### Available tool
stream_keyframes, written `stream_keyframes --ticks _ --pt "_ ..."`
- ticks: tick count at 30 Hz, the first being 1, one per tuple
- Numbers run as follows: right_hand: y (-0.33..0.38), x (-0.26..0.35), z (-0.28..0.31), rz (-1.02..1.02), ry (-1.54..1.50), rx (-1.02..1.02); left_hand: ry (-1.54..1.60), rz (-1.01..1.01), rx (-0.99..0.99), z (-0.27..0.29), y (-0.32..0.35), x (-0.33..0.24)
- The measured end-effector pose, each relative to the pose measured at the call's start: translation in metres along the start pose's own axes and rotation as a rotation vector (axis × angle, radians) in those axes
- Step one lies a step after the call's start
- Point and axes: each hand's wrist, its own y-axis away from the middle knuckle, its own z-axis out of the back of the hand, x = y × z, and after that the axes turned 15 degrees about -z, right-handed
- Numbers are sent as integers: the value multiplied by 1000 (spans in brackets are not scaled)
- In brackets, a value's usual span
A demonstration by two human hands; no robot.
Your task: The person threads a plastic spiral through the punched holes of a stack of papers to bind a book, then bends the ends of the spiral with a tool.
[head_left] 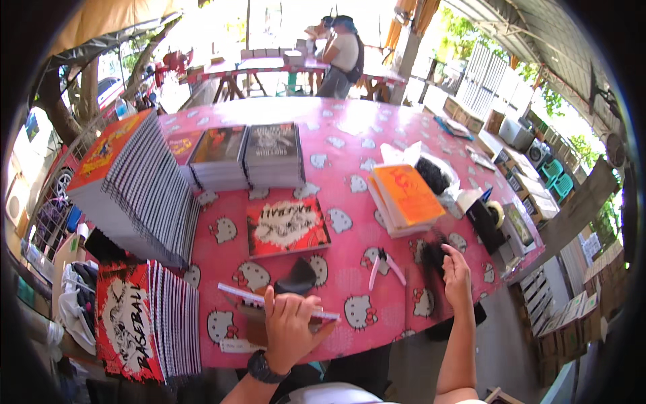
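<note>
A: Pink patterned cloth covers the table [350,145], cat-face print all over. Near edge curves along the bottom, right edge drops off past the tape dispenser [486,219]. Open cloth runs through the far middle and in the near centre between the stacks.

B: Biggest items?

A: Tall slanted stack of spiral-bound notebooks [131,192] at the left edge, orange cover on top. Below it a second leaning stack with red covers [145,326], overhanging the near left corner. Two lower stacks [245,158] sit behind, side by side, touching.

B: Centre?

A: One red notebook [286,225] lying flat, alone, room on all sides. To its right, an orange-covered pile [404,198], tilted. Just behind that, a clear plastic bag [431,172] holding something black; contents too blurred to name.

B: Hands?

A: Left hand [289,330] at the near edge, watch on the wrist, fingers [296,306] closed around a thin flat book [276,301] held edge-on just above the table. A dark curved piece [297,277] lies just beyond it. Right hand [456,276] is near the right edge, fingers curled on a small black item [434,256]; the grip is blurred, so I cannot tell how firm.

B: Small things?

A: Pink-handled pliers [385,264] between the two hands, apart from both. Cardboard boxes [538,296] stand on the floor past the right edge.
</note>
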Motion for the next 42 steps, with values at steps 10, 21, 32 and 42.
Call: stream_keyframes --ticks 10,21,32,42 --pt "80 57 -60 47 -204 916 -23 61 -35 -16 -9 -18" --pt "82 48 -75 327 -348 706 256 -28 -60 10 -6 -9" --pt "73 59 -77 455 -210 737 267 -53 -94 10 -1 -6" --pt "63 63 -82 452 -217 910 295 -83 -72 12 5 -5"
